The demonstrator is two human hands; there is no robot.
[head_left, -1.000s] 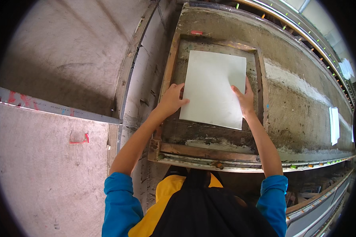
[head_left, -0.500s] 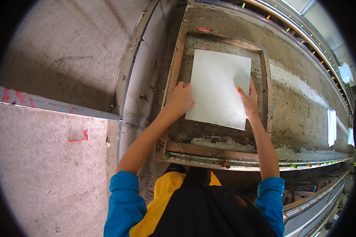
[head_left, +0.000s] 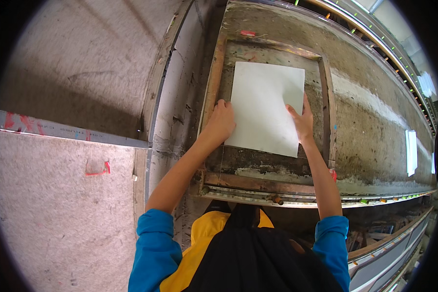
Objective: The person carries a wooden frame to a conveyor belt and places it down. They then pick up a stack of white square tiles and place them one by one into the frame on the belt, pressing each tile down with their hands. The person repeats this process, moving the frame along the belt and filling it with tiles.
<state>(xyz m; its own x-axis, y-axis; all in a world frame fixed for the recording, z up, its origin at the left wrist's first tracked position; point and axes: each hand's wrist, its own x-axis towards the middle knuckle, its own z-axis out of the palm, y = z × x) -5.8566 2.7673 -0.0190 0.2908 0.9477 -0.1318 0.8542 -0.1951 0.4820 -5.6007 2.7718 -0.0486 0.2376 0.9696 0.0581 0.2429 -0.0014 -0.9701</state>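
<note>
A left hand (head_left: 223, 119) bends its fingers at the left edge of a smooth, white rectangular sheet (head_left: 265, 107), though whether they pinch it or merely rest there cannot be told; the sheet sits over the inside of a brown wooden rectangular frame (head_left: 263, 184), its underside hidden, so contact with the stained grey-brown slab (head_left: 360, 141) below is unclear; should the left fingers have only a loose purchase, that side could slip or sag onto the grime and pick up smudges; a right hand (head_left: 302, 121) pinches the right edge, thumb on top and fingers behind, a shallow shaded dent showing above the thumb; too firm a squeeze, or the 2 hands pushing inward together, could buckle the sheet and set a crease; an uneven pull could skew it until a corner catches the frame's right rail; farther right, a bright white strip (head_left: 411, 153) shows against the slab, well apart from the hands.
</note>
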